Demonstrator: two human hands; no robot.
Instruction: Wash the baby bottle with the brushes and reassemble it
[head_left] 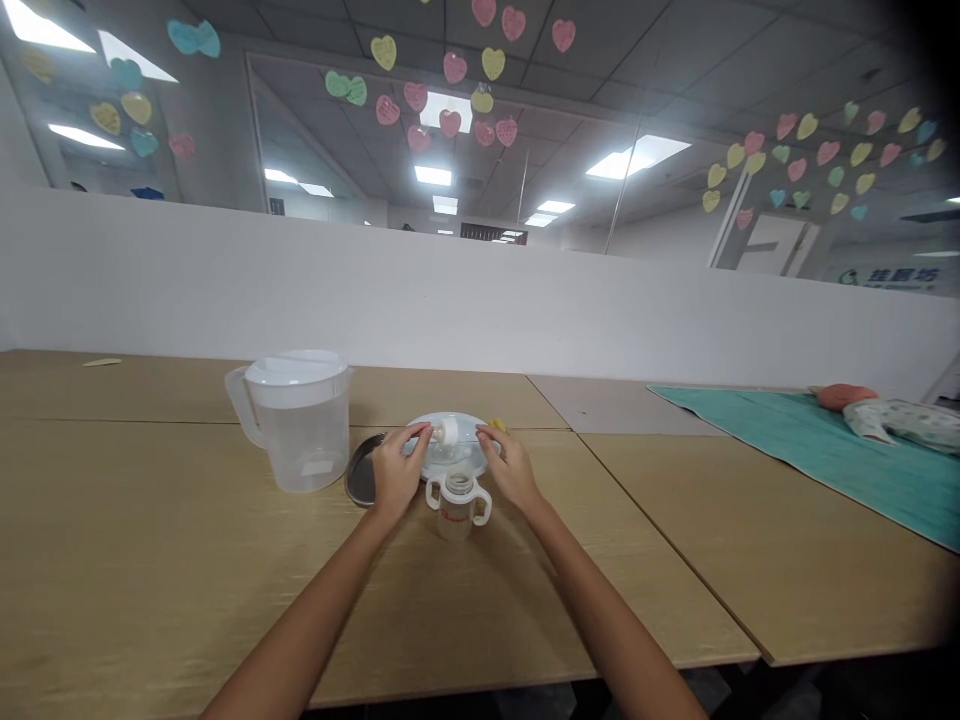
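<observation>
A white bottle cap [448, 431] with a pale nipple hangs over a light blue plate [474, 462]. My left hand [397, 470] pinches the nipple end of it between thumb and fingers. On the other side, my right hand [511, 468] has its thumb and fingertips closed just right of the cap; what they hold, if anything, is too small to make out. Below and between both hands stands a clear baby bottle [455, 520], upright and uncapped, with two white handles and red print. A round dark metal tray [361, 475] lies beside my left hand, partly hidden by it.
Left of the tray stands a translucent pitcher [306, 440] with a white lid. Something small and yellow [496, 425] shows behind my right hand. A teal cloth [817, 440] at the right bears an orange object [846, 397] and patterned fabric [911, 422]. A white partition [480, 310] borders the table.
</observation>
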